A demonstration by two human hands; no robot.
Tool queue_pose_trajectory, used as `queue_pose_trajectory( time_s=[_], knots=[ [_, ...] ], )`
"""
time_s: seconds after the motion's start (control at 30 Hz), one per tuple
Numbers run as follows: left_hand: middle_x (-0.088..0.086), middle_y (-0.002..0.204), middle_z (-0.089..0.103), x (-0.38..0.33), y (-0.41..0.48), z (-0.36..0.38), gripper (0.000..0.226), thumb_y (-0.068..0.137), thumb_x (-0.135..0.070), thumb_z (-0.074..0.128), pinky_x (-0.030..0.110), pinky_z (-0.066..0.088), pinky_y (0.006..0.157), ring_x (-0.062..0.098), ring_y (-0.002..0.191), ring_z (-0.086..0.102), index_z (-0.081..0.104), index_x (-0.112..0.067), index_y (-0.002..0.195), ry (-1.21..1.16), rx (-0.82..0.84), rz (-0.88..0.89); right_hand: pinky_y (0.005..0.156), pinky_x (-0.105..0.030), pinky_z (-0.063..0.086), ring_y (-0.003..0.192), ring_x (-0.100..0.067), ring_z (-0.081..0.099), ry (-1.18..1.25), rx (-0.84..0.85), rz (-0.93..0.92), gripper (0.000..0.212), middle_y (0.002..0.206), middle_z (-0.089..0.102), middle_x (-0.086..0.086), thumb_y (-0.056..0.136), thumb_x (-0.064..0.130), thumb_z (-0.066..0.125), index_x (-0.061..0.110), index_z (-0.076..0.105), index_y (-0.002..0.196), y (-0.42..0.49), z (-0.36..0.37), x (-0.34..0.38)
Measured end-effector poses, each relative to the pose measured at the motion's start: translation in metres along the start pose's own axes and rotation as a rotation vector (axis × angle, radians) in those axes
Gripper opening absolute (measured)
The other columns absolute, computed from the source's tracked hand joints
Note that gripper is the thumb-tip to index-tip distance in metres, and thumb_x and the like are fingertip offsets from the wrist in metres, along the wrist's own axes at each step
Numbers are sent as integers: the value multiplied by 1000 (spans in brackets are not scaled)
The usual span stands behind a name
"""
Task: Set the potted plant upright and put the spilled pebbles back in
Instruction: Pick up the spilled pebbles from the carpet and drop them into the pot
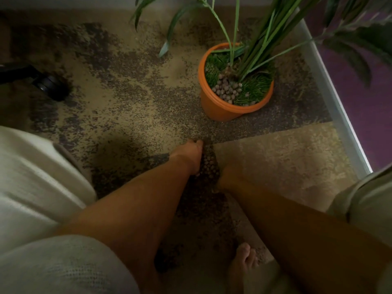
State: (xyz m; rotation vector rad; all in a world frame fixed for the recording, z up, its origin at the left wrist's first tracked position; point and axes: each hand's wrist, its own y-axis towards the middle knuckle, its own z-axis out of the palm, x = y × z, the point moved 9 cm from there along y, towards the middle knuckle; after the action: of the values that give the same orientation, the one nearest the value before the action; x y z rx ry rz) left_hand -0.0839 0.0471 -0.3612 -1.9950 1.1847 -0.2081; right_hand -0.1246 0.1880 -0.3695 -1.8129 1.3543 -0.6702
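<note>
The orange pot (220, 107) stands upright on the patterned carpet, right of centre. Long green leaves (261, 39) rise from it, and a heap of brown pebbles (227, 90) lies on the green grass inside. Nearer to me, a pile of spilled pebbles (210, 165) lies on the carpet. My left hand (188, 154) is cupped against the pile's left side, its fingertips curled over the far end. Pressed against the pile's right side is my right hand (228, 174), with its fingers hidden. The pile is squeezed between both hands.
A black chair caster (49, 84) sits at the left. A white baseboard (331, 98) runs diagonally along the right, just behind the pot. My bare foot (244, 259) rests on the carpet below my arms, and my knee in light cloth (42, 187) fills the left.
</note>
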Motion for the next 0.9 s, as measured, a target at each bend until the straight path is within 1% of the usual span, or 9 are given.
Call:
queue_pose_trajectory(
  time_s=[0.03,0.13,0.23,0.3,0.4,0.53,0.67,0.83,0.9],
  knots=[
    [13,139,43,-1,1,0,93,70,-22,85,45,51,90,35,123,53,30,-19,145,-2,-14,12,112,-43,39,138,-36,41,37,-24,-4,95,150,38,-23,77,33,81,-3,30,149,4,2,2],
    [12,135,48,-5,3,-2,74,75,-18,80,42,50,89,33,121,54,42,-19,138,-19,-39,54,103,-42,47,124,-36,56,231,-180,-9,65,134,57,-20,81,29,75,1,51,134,7,-9,7],
    [11,130,55,-6,5,-4,57,78,-14,78,38,50,92,30,119,56,53,-17,129,-52,-32,82,87,-35,52,111,-33,65,255,-202,-119,53,120,68,-14,76,40,77,11,66,119,12,-15,18],
    [11,126,61,-6,6,-6,47,79,-12,76,37,51,94,28,115,59,60,-15,123,-88,-36,86,84,-33,52,107,-31,68,246,-213,-143,44,115,71,-10,76,44,75,18,72,112,11,-17,20],
    [11,125,62,-3,7,-7,36,84,-11,71,38,51,97,28,114,60,64,-15,119,-143,-36,66,82,-31,53,105,-30,69,204,-231,-167,36,111,73,-8,76,42,74,20,75,105,12,-19,24],
    [9,119,66,0,9,-9,28,88,-4,63,37,51,96,26,110,63,69,-17,112,-212,-49,45,87,-34,54,106,-31,68,176,-221,-161,32,112,72,-11,78,32,75,15,74,105,15,-22,25],
    [8,115,69,2,10,-11,25,87,-4,63,36,52,94,25,107,64,72,-16,107,-256,-73,32,91,-37,57,105,-30,68,175,-198,-175,24,112,73,-9,79,23,73,17,76,101,18,-22,26],
    [9,116,69,3,9,-15,23,86,-9,67,36,51,96,26,109,64,72,-15,108,-261,-81,29,83,-34,54,105,-32,66,168,-207,-165,24,111,71,-11,83,26,70,12,74,103,21,-24,25],
    [9,118,68,4,9,-17,26,85,-12,70,35,51,97,26,110,63,72,-16,111,-277,-89,17,87,-35,55,104,-32,67,177,-199,-150,22,111,71,-11,84,25,68,15,74,102,22,-26,25]
  ],
)
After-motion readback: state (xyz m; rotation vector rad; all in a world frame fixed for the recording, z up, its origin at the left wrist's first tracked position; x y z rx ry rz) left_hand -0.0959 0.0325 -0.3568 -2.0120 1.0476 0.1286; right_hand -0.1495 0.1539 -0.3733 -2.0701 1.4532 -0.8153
